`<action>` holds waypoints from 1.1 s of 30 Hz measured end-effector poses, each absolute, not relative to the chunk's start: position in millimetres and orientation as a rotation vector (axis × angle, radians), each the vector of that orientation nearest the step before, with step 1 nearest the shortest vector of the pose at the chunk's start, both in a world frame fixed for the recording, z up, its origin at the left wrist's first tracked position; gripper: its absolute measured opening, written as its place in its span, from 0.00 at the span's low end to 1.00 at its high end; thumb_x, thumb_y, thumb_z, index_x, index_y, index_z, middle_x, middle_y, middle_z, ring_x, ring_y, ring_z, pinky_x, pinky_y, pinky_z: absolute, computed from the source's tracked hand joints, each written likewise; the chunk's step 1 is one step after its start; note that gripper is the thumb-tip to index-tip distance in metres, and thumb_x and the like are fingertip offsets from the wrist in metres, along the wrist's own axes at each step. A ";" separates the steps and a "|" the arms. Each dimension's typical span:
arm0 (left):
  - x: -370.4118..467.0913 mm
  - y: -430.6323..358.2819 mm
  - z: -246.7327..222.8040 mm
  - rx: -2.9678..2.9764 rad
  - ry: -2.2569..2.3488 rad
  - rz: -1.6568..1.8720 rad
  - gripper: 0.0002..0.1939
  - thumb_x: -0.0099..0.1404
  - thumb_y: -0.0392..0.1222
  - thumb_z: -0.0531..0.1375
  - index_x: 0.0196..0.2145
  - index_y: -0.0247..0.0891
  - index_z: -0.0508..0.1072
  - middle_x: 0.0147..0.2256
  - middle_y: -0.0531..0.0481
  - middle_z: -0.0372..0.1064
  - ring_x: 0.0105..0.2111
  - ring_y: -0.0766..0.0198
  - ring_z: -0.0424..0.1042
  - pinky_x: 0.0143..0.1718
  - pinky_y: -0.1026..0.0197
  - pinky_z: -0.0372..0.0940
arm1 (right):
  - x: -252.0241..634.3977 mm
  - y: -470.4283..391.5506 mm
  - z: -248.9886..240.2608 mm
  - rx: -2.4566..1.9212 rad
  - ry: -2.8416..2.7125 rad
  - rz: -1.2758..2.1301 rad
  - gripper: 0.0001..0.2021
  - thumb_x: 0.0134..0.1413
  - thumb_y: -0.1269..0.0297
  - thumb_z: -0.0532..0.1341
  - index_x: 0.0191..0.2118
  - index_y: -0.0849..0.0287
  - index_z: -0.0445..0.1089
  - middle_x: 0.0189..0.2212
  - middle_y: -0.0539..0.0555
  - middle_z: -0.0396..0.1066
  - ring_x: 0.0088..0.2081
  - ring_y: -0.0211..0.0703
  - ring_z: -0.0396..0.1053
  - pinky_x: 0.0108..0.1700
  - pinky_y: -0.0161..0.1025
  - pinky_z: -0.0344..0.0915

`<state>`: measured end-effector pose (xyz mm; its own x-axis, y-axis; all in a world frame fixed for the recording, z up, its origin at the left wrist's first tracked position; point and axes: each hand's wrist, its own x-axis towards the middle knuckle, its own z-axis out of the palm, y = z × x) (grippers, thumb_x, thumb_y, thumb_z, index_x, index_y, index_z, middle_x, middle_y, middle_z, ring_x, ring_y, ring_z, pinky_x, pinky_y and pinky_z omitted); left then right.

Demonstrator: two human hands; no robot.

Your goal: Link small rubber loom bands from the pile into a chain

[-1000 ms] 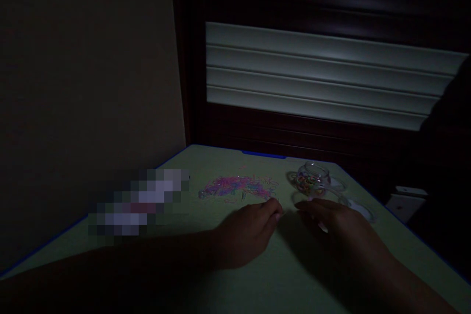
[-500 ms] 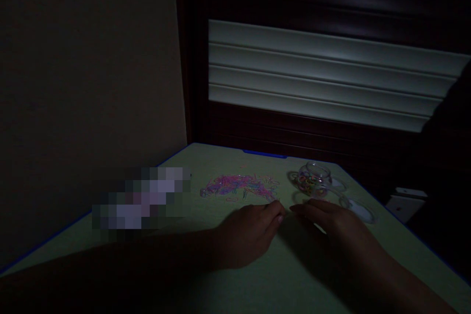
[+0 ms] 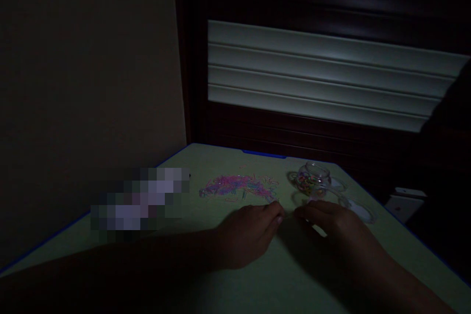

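Over the middle of the table, my left hand (image 3: 253, 233) is closed, thumb and index finger pinched together. Just to its right, my right hand (image 3: 333, 223) is also in a pinch, its fingertips a short gap from the left ones. A faint, thin pale strand seems to cross this gap; its kind is too dim to make out. Beyond my left hand lies a loose pile of small thin loops (image 3: 235, 185), pink, purple and blue, which look like little rubber bands. Behind my right hand stands an uncapped clear jar (image 3: 314, 176) with multicoloured small rings inside.
A clear round lid-like piece (image 3: 362, 210) lies right of my right hand. A pixelated pale object (image 3: 143, 198) is on the left of the pale green table (image 3: 279, 279). Wall and dark louvred panelling (image 3: 312, 68) border it. A white box-like item (image 3: 405, 203) sits beyond its right edge.
My right fingertips have shifted slightly right, widening the gap between the hands a little. My left hand is nearly still, and the pile and jar have stayed in place.
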<state>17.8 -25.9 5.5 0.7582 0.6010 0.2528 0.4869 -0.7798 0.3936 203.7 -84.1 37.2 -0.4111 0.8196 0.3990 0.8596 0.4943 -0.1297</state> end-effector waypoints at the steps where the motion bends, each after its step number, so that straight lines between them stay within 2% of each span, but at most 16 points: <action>1: 17.7 -25.9 5.6 2.653 0.845 0.531 0.11 0.68 0.41 0.40 0.40 0.40 0.59 0.31 0.51 0.65 0.29 0.65 0.65 0.31 0.63 0.58 | 203.8 -84.4 37.5 -1.390 -2.332 -0.137 0.09 0.50 0.75 0.53 0.28 0.57 0.68 0.26 0.52 0.68 0.28 0.38 0.65 0.32 0.34 0.58; 16: 18.1 -25.5 4.6 2.640 0.848 0.566 0.10 0.68 0.41 0.40 0.39 0.40 0.58 0.30 0.52 0.64 0.28 0.66 0.64 0.30 0.64 0.57 | 206.7 -82.1 34.7 -1.484 -2.326 -0.222 0.09 0.52 0.74 0.51 0.29 0.57 0.67 0.27 0.52 0.68 0.29 0.39 0.66 0.31 0.35 0.57; 22: 18.6 -25.2 3.8 2.645 0.857 0.552 0.10 0.68 0.42 0.40 0.39 0.40 0.58 0.30 0.52 0.63 0.27 0.66 0.64 0.29 0.64 0.57 | 216.1 -81.6 41.5 -1.726 -2.232 -0.668 0.06 0.52 0.71 0.53 0.31 0.58 0.67 0.28 0.54 0.69 0.30 0.45 0.66 0.31 0.39 0.56; 26: 18.4 -25.1 3.3 2.647 0.857 0.561 0.09 0.68 0.42 0.40 0.38 0.41 0.58 0.29 0.53 0.63 0.27 0.67 0.63 0.28 0.64 0.56 | 218.9 -85.0 50.5 -1.928 -2.130 -0.795 0.07 0.53 0.70 0.53 0.33 0.58 0.67 0.29 0.55 0.70 0.29 0.45 0.67 0.28 0.39 0.55; 33: 17.1 -24.9 4.2 2.662 0.842 0.576 0.09 0.68 0.41 0.40 0.37 0.41 0.58 0.28 0.54 0.62 0.26 0.67 0.63 0.27 0.65 0.56 | 223.3 -86.8 51.9 -2.117 -2.050 -0.989 0.07 0.49 0.76 0.52 0.30 0.59 0.66 0.25 0.54 0.68 0.24 0.44 0.65 0.24 0.38 0.51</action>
<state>17.1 -24.9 4.2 0.7494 0.5978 0.2847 0.4821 -0.7874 0.3842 223.3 -86.8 51.9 -0.0722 0.8874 0.4554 0.9088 -0.1296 0.3966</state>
